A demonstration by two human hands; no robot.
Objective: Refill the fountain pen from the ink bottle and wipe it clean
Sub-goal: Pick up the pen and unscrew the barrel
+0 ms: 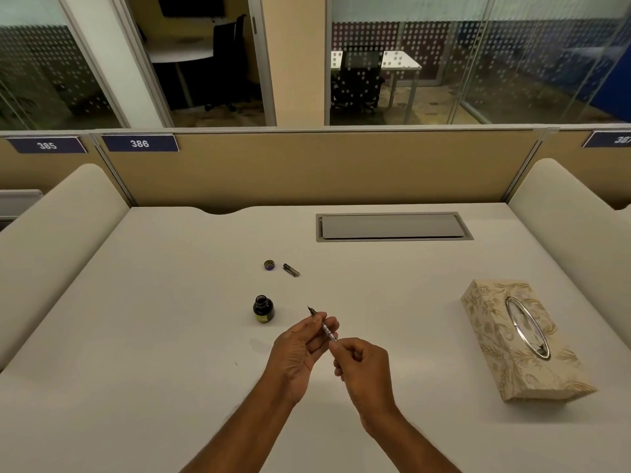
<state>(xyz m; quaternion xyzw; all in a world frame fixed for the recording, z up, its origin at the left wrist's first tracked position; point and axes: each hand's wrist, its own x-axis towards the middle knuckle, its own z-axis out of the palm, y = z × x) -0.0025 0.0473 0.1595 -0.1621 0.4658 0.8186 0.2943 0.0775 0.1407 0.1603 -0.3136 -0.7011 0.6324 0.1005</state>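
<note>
One pen [323, 325], one bottle [263, 309], one lid [269, 265], one box [519, 339].
Your left hand [300, 349] pinches the pen's front, your right hand [362, 367] its rear.

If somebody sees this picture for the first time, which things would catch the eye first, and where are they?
First come the left hand and the right hand, low in the middle, holding a slim dark fountain pen between them above the white desk. Just left of the pen stands a small open dark glass ink bottle. On the right lies a cream tissue box with gold floral print.
</note>
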